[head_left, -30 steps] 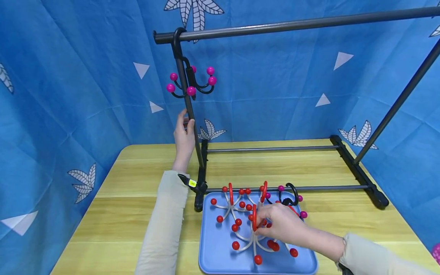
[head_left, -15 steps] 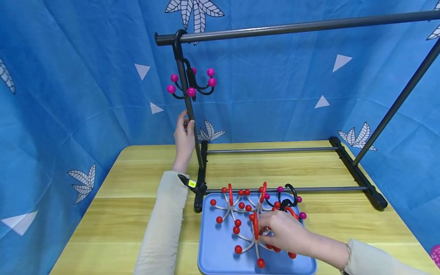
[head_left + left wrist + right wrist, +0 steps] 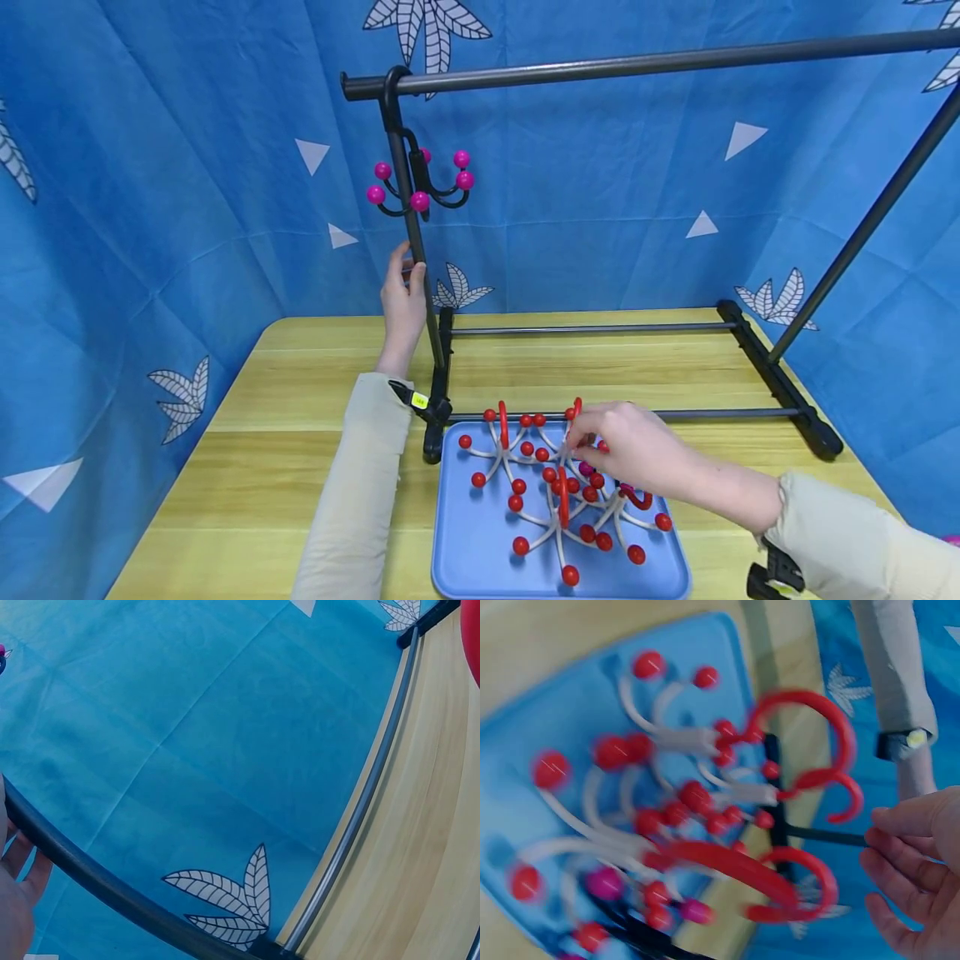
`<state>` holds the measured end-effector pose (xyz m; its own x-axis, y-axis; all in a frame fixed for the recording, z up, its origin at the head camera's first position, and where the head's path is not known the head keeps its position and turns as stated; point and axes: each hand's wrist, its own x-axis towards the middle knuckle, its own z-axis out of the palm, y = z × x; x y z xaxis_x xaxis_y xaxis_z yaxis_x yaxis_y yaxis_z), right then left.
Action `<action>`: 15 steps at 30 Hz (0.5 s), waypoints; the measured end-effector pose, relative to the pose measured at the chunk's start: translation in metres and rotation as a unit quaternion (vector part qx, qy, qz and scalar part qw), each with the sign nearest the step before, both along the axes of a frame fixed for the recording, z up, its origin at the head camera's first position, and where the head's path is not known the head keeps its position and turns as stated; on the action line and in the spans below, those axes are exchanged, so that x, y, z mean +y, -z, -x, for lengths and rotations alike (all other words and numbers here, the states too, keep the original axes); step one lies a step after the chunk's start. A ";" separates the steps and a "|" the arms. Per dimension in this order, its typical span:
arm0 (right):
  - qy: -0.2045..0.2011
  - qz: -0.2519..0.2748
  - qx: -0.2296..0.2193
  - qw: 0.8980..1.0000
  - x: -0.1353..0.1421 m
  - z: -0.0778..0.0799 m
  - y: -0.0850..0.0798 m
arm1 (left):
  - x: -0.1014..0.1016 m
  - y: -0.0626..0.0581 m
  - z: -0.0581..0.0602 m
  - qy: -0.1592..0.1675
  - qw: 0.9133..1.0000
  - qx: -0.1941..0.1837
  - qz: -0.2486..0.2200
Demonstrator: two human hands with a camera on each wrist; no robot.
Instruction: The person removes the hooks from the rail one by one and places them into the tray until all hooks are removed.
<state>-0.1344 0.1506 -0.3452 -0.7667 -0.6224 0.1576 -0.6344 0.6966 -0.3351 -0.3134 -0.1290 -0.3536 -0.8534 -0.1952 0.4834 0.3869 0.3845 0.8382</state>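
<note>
My left hand (image 3: 402,300) grips the dark upright post (image 3: 431,321) of a metal rack, fingers behind it and thumb in front. From the rack's top bar (image 3: 600,68) hangs a black multi-arm hook hanger (image 3: 418,171) with magenta ball tips. Over the blue tray (image 3: 465,558) my right hand (image 3: 637,442) hovers with loosely bent fingers and holds nothing; the right wrist view shows its fingers apart from the red hooks. Several white hook hangers with red hooks and red balls sit in the tray, among them a front one (image 3: 558,525). The tray's black hanger (image 3: 641,934) is mostly hidden in the head view.
The rack's black feet (image 3: 780,383) and its lower crossbars (image 3: 592,329) rest on the wooden table (image 3: 262,467). The front crossbar runs along the tray's far edge. A blue patterned curtain (image 3: 585,167) hangs close behind the table and at its sides.
My right hand has let go of the front white hanger, lowered into the tray, and moved back and up from it. The left hand keeps its place on the post.
</note>
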 end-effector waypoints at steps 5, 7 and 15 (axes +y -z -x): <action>-0.005 0.012 0.058 0.998 -0.011 0.019 -0.029 | 0.001 0.000 0.000 0.002 1.000 -0.003 0.005; -0.007 0.018 0.084 0.996 -0.017 0.026 -0.041 | 0.001 0.000 0.001 0.003 1.000 -0.003 0.007; -0.015 0.053 0.158 0.986 -0.048 0.055 -0.078 | -0.001 0.001 0.000 0.003 1.000 0.003 0.005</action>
<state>-0.1896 0.1025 -0.2671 -0.6503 -0.6111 0.4513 -0.7385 0.6478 -0.1869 -0.3136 -0.1302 -0.3545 -0.8516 -0.1858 0.4901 0.3940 0.3898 0.8324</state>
